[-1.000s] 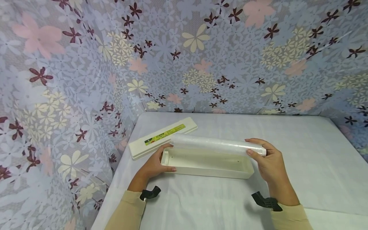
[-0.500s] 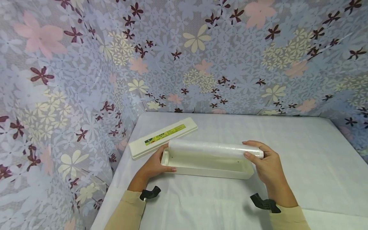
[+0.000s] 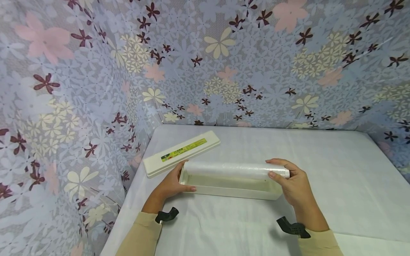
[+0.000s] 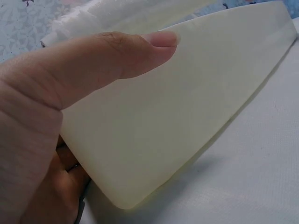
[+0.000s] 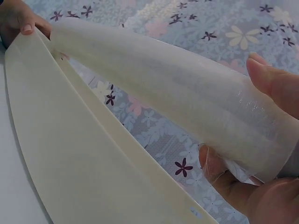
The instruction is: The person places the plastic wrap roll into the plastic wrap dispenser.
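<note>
In the head view a roll of clear plastic wrap (image 3: 229, 169) hangs slantwise over the long, open cream box (image 3: 230, 192). My right hand (image 3: 293, 183) grips the roll's right end, thumb on the near side and fingers beyond, as the right wrist view of the wrap roll (image 5: 159, 79) also shows. The roll's left end sits at the box's left end, its right end raised. My left hand (image 3: 169, 185) holds the box's left end, its thumb (image 4: 145, 49) flat along the front wall (image 4: 154, 116). The roll covers part of the box's inside.
The box's cream lid (image 3: 183, 154), with a green and yellow label, lies at an angle behind the box on the left. A white cloth (image 3: 352, 185) covers the table. Flowered fabric (image 3: 221, 71) stands up behind and at the left.
My right hand has brought the plastic wrap roll left and down, so its left end has come to the box's left end. The left hand, box and lid stay in place.
</note>
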Available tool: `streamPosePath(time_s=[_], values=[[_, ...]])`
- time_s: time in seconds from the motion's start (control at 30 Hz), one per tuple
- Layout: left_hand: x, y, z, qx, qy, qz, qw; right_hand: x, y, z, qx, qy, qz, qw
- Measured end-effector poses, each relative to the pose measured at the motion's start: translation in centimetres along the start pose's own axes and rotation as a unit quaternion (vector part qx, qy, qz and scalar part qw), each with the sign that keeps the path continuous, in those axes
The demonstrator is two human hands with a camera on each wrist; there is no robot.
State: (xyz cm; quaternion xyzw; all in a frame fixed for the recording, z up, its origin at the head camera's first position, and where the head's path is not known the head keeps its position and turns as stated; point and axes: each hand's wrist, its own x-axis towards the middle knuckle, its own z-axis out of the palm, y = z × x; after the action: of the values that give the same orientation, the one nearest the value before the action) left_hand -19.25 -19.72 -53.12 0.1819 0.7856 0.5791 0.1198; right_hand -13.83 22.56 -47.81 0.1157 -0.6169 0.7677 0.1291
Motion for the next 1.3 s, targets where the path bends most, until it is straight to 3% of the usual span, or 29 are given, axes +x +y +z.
streamPosePath(time_s=[0.3,0.87,1.3], values=[[0.12,-0.07,-0.03,-0.027,-0.011,0.021,0.9994,-0.19,0.48,0.08,-0.008,-0.019,-0.004,1.000],[0.09,-0.15,0.06,-0.017,0.001,0.008,0.9998,-0.23,0.89,0.22,-0.004,-0.049,-0.010,0.999],[0.09,-0.15,0.08,0.001,0.008,0.000,1.0000,-0.27,0.93,0.33,-0.014,-0.046,-0.003,0.999]])
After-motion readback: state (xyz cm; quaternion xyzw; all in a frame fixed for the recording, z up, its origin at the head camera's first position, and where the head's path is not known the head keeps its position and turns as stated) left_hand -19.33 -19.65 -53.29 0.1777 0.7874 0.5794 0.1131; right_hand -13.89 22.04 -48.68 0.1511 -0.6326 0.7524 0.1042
